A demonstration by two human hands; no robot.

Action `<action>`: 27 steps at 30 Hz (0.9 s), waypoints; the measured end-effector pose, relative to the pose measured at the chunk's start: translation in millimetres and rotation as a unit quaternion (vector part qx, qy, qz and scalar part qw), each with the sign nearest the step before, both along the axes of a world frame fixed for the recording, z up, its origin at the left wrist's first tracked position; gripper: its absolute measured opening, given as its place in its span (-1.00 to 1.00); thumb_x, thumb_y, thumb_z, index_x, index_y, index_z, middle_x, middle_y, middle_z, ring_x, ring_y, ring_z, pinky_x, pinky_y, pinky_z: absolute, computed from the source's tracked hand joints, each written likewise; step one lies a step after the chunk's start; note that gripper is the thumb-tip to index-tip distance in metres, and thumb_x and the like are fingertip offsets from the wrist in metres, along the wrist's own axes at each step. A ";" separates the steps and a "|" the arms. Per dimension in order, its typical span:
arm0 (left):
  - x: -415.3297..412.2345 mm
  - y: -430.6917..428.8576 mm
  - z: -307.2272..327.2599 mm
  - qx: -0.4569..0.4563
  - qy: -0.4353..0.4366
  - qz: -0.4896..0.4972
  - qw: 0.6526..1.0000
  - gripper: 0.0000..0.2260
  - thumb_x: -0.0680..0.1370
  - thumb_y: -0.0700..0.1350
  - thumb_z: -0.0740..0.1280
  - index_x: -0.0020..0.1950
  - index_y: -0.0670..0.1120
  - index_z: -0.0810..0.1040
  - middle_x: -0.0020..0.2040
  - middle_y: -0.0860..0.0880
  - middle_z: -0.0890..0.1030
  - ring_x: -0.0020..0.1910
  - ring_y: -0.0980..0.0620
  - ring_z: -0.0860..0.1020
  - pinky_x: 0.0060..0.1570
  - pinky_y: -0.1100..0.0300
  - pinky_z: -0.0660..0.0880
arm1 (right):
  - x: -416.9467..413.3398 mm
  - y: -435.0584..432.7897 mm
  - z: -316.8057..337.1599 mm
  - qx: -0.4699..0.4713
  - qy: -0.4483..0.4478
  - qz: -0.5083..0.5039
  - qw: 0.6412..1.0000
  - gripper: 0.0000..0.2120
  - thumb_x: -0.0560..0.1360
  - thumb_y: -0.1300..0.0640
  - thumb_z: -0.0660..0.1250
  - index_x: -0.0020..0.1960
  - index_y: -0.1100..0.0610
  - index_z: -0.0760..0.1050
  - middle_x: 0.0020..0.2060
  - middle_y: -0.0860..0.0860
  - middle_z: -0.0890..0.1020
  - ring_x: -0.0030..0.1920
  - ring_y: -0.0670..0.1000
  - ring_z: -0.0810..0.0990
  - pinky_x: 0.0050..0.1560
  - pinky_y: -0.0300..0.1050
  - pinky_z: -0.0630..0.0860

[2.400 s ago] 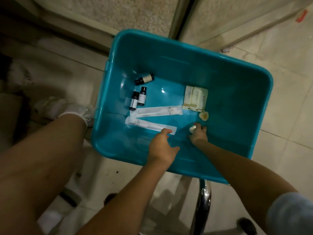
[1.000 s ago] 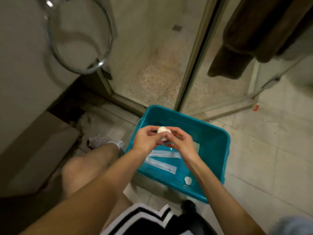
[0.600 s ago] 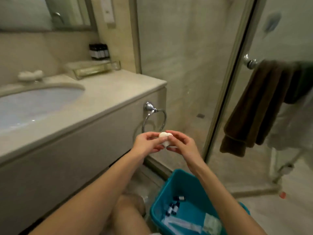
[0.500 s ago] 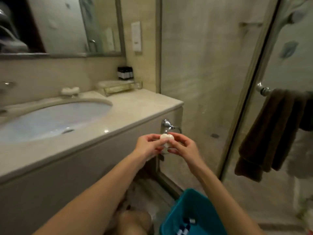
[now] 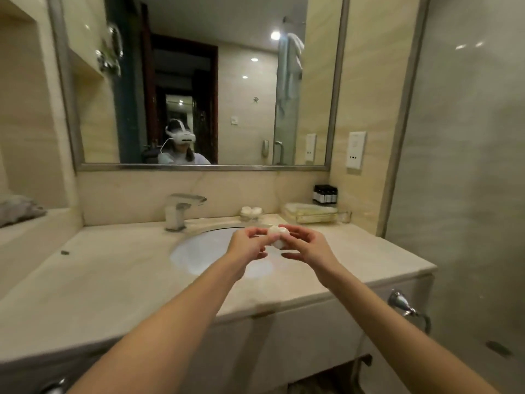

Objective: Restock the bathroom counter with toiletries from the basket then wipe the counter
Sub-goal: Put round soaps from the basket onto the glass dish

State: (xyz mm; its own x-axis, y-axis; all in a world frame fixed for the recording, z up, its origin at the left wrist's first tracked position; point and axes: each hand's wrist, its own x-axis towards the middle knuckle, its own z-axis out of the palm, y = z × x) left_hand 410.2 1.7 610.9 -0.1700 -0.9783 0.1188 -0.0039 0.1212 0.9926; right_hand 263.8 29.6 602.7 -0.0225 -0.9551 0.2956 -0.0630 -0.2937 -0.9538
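The small white soaps (image 5: pixel 277 236) are in the middle of the frame, up in the air over the sink (image 5: pixel 199 251). They are round, smooth and pressed into a little bunch. I cannot tell if there are 2 or 3. The left hand (image 5: pixel 247 245) pinches them from the left with thumb and fingertips. The right hand (image 5: pixel 306 245) pinches them from the right, and its lower fingers are spread out under them. I see no writing on the soaps.

Just behind the hands a small dish (image 5: pixel 251 213) holds more white round soaps. To its right is a clear tray (image 5: pixel 315 214) with pale packs in it. A row of small dark bottles (image 5: pixel 325 193) stands in the corner behind the tray. They have light labels, but the words are too small to read. A white wall plate (image 5: pixel 356 150) is higher up on the right, with nothing I can read.

The faucet (image 5: pixel 180 210) stands behind the sink. The counter (image 5: pixel 113 280) has a wide bare part at the left, with 1 tiny dark speck (image 5: pixel 64 252) on it. There is a smaller bare part to the right of the sink. Its front edge runs across the lower frame and ends at a corner on the right, near the glass wall (image 5: pixel 468 166). A towel ring (image 5: pixel 409 309) hangs under that corner. A big mirror (image 5: pixel 199 81) fills the top.
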 end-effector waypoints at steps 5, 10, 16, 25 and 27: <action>12.4 -78.7 -18.7 0.035 -0.010 0.035 0.999 -0.82 0.41 -0.02 0.48 -0.06 -0.08 0.65 -0.12 -0.06 0.68 -0.19 0.01 0.60 -0.12 0.08 0.43 | 11.5 -83.3 -6.7 0.023 0.044 0.001 0.999 -0.76 0.51 0.16 0.35 0.16 0.17 0.55 -0.01 0.18 0.64 -0.18 -0.04 0.65 -0.22 -0.25 0.59; 1.5 -163.2 -48.5 0.079 0.000 0.045 0.996 -0.84 0.45 -0.06 0.45 -0.03 -0.11 0.62 -0.20 -0.03 0.64 -0.23 0.04 0.56 -0.08 0.09 0.45 | 3.2 -173.1 -31.5 0.066 0.070 0.024 0.995 -0.81 0.50 0.14 0.36 0.11 0.11 0.55 -0.03 0.13 0.64 -0.15 -0.02 0.63 -0.13 -0.20 0.61; -20.9 -226.8 -57.3 0.075 0.003 0.046 0.996 -0.88 0.48 -0.15 0.42 -0.03 -0.14 0.59 -0.20 -0.05 0.60 -0.24 0.11 0.52 -0.15 0.21 0.52 | -19.0 -239.3 -47.0 0.084 0.051 0.035 0.995 -0.80 0.50 0.16 0.36 0.12 0.12 0.55 0.00 0.17 0.63 -0.14 0.00 0.62 -0.12 -0.21 0.60; -19.7 -262.2 -31.4 0.066 0.000 0.063 0.996 -0.75 0.45 -0.13 0.45 0.10 -0.14 0.59 -0.09 -0.10 0.58 -0.28 0.10 0.46 -0.20 0.24 0.51 | -21.5 -280.7 -19.4 0.070 0.043 0.054 0.995 -0.90 0.51 0.24 0.35 -0.01 0.09 0.55 -0.21 0.04 0.62 -0.26 -0.08 0.61 -0.20 -0.27 0.60; -11.8 -259.3 -26.1 0.068 0.005 0.063 0.996 -0.76 0.44 -0.12 0.46 0.08 -0.09 0.59 -0.12 -0.07 0.59 -0.27 0.08 0.46 -0.19 0.24 0.51 | -17.4 -282.5 -11.7 0.071 0.062 0.067 0.993 -0.83 0.50 0.25 0.35 0.09 0.17 0.55 -0.20 0.06 0.62 -0.27 -0.08 0.62 -0.20 -0.27 0.60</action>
State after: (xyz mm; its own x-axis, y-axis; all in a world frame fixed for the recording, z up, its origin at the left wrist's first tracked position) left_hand 398.4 -257.6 584.7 -0.0443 -0.9989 -0.0155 -0.0008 -0.0155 0.9999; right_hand 246.3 -252.9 591.0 0.1360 -0.9792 0.1505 -0.1526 -0.1708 -0.9734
